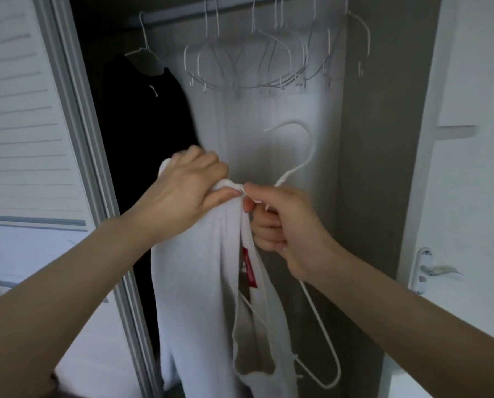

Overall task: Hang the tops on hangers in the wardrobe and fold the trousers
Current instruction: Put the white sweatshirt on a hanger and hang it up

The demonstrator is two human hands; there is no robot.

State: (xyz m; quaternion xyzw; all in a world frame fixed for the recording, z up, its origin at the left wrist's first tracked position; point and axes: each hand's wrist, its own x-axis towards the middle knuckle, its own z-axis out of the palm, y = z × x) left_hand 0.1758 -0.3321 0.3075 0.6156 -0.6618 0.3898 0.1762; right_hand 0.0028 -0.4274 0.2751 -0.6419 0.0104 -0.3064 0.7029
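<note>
A white top (pixel 194 305) hangs down in front of the open wardrobe, with a red label showing inside its neck. My left hand (pixel 182 193) grips the top's bunched shoulder at the upper left. My right hand (pixel 280 222) holds a white wire hanger (pixel 306 156) at its neck, and its fingers pinch the top's fabric there. The hanger is tilted, hook up, with one arm inside the top and the other running down to the lower right.
A black top (pixel 145 124) hangs on a hanger at the left of the wardrobe rail (pixel 182 12). Several empty white hangers (pixel 248 64) hang to its right. A slatted sliding door (pixel 24 124) stands left; a white door with a handle (pixel 432 268) stands right.
</note>
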